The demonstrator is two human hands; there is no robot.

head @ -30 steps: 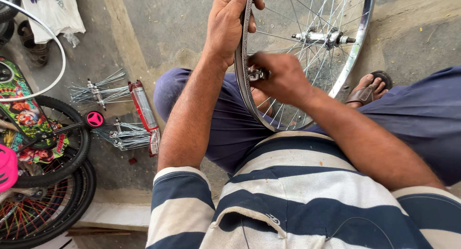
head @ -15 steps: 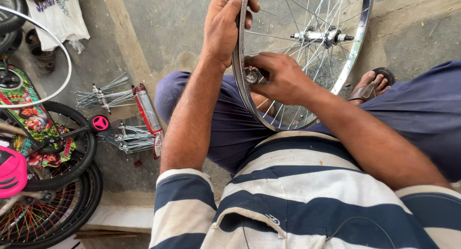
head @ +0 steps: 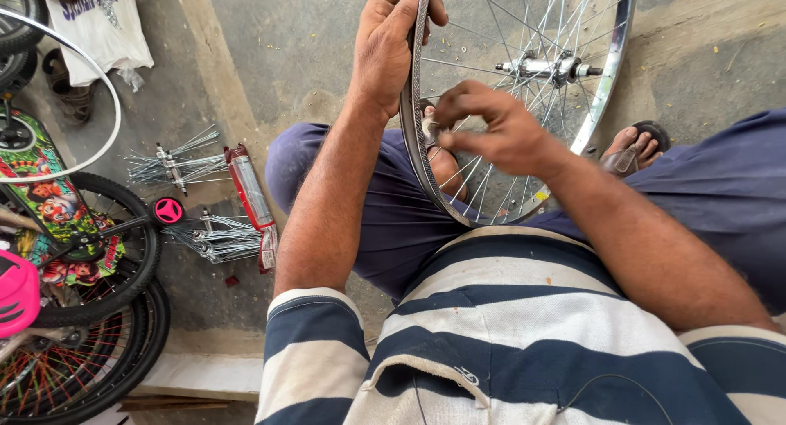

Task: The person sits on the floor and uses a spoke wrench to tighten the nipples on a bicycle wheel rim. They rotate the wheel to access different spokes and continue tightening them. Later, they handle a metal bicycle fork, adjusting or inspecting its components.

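Chrome-bright and spoked, the bicycle wheel (head: 524, 106) stands upright between my knees, its lower rim resting against my dark blue trousers (head: 393, 220). My left hand (head: 389, 48) is closed around the upper left of the rim, thumb on the near side, fingers wrapped over the far side. My right hand (head: 491, 126) sits inside the wheel, fingertips pinched together among the spokes just beside the rim; whether anything is held between them cannot be told. The hub (head: 544, 66) with its axle lies above and to the right of that hand. My sandalled foot (head: 634, 146) shows behind the wheel on the concrete floor (head: 286, 48). Well apart to the left lie two bundles of loose spokes (head: 176, 167), a red and silver tube (head: 250, 200) between them, and stacked small bicycle wheels (head: 90, 310) with black tyres.
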